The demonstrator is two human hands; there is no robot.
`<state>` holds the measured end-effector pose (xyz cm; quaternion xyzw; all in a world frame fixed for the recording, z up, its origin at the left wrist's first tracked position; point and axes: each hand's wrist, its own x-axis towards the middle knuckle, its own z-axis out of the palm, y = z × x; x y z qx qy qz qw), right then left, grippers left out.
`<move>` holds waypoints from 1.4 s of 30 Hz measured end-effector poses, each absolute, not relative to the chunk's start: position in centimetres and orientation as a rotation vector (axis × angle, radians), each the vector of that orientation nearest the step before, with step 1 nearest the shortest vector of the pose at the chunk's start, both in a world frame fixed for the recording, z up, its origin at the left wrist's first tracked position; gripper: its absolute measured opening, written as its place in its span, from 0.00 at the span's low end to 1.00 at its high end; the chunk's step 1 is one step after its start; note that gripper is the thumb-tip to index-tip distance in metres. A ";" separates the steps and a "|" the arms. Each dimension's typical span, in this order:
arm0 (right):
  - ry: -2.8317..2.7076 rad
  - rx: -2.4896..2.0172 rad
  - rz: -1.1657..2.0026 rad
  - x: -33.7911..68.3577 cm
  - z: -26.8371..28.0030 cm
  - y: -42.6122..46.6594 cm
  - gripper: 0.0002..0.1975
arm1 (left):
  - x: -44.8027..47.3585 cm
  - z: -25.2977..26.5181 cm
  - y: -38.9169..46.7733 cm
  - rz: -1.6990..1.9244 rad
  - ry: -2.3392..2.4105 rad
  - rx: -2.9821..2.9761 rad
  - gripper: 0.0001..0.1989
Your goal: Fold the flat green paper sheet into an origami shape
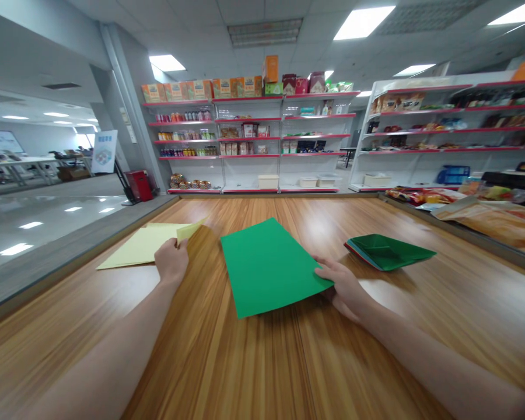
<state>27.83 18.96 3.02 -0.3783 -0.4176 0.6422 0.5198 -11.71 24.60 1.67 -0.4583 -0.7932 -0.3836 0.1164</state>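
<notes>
A flat green sheet of paper [273, 271] is held at its right edge by my right hand [341, 286], thumb on top and the other fingers partly hidden beneath. The sheet is tilted a little above the wooden table. On the left lie pale yellow sheets of paper [133, 246]. My left hand [173, 259] pinches the right edge of a yellow sheet, whose far corner curls upward. To the right of the green sheet sits a stack of folded paper [389, 251], dark green on top, with red and blue edges showing at its left side.
The wooden table [219, 361] has a raised dark edge. Packaged goods [494, 221] lie beyond its right side. Shelves [249, 146] with boxes, bottles and jars stand behind. A red box [140, 185] and a sign board [104, 151] are on the floor at left.
</notes>
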 end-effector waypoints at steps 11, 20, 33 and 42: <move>-0.999 -0.913 1.561 27.6 3.5 18.5 0.21 | -11.5 1.8 24.6 -1.198 -2.252 -1.278 0.21; -1.002 -0.932 1.539 27.6 3.6 18.4 0.20 | -10.4 1.7 24.1 -1.195 -2.029 -1.579 0.20; -1.046 -0.913 1.565 27.6 3.7 18.3 0.22 | -10.9 0.7 25.3 -0.958 -1.992 -1.831 0.17; -1.032 -0.909 1.585 27.6 3.7 18.3 0.21 | -11.2 1.4 24.8 -0.950 -2.088 -1.607 0.16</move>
